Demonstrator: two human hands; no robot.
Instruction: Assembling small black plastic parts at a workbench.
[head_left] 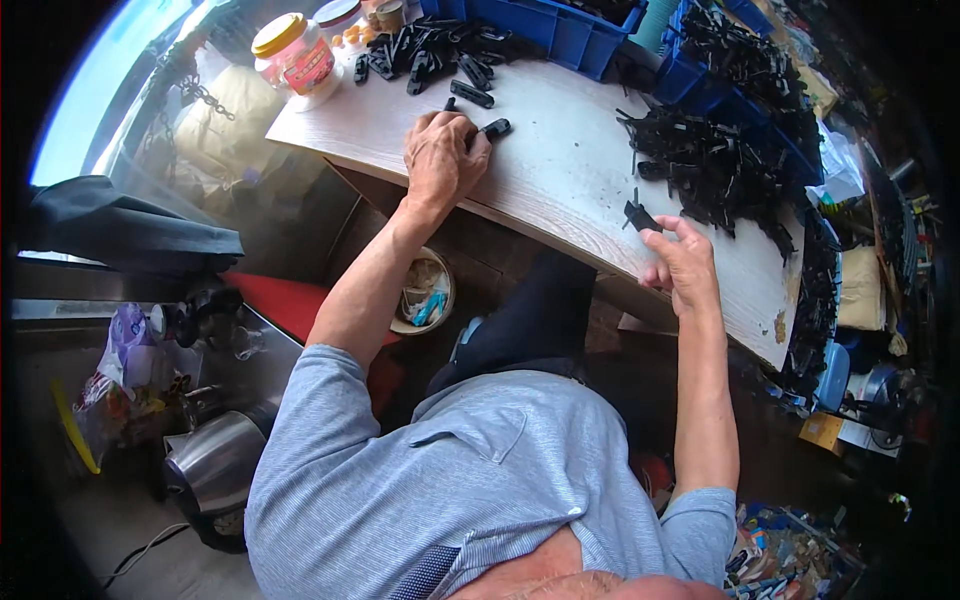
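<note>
My left hand (pixel 440 160) rests near the table's front edge, fingers curled round a small black plastic part (pixel 496 129) whose rounded end sticks out on the right. Another dark tip shows just beyond its knuckles. Farther right, my right hand (pixel 685 262) pinches a flat black plastic piece (pixel 640 216) with thin prongs between thumb and fingers, just above the tabletop. Beyond my left hand lies one loose black elongated part (pixel 472 95), close to a heap of similar parts (pixel 425 52). A larger pile of thin black pieces (pixel 700 165) spreads beyond my right hand.
Blue crates (pixel 540 30) line the far side, another (pixel 700 90) brimming with black pieces. A yellow-lidded jar (pixel 293 55) stands at the table's far left corner. Below the edge sits a white bucket (pixel 445 300) with litter. A steel kettle (pixel 215 465) is at lower left.
</note>
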